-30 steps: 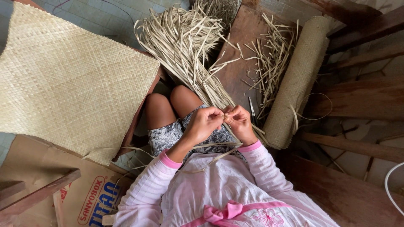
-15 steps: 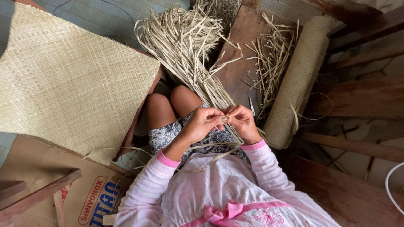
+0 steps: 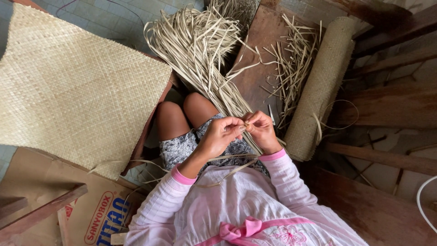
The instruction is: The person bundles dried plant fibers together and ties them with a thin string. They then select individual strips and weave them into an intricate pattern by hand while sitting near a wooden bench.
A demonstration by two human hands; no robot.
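Overhead view of a seated person in a pink long-sleeved top. Nearest the camera, the left hand (image 3: pixel 219 135) and right hand (image 3: pixel 261 130) meet above the lap, fingertips touching. Both hands are closed in a pinch on the near end of a pale dried-leaf strip (image 3: pixel 247 124); the grip point is small and partly hidden by the fingers. Loose strips (image 3: pixel 230 159) trail across the patterned skirt below the wrists. A flattened cardboard box (image 3: pixel 98 214) lies at the lower left. Beyond the knees, a large bundle of dried-leaf strips (image 3: pixel 200 54) fans away from the hands over a brown board (image 3: pixel 259 50). A flat woven mat (image 3: pixel 68 86) lies to the left; a rolled woven mat (image 3: pixel 321 86) lies to the right, with scattered strips (image 3: pixel 296 59) just beside it.
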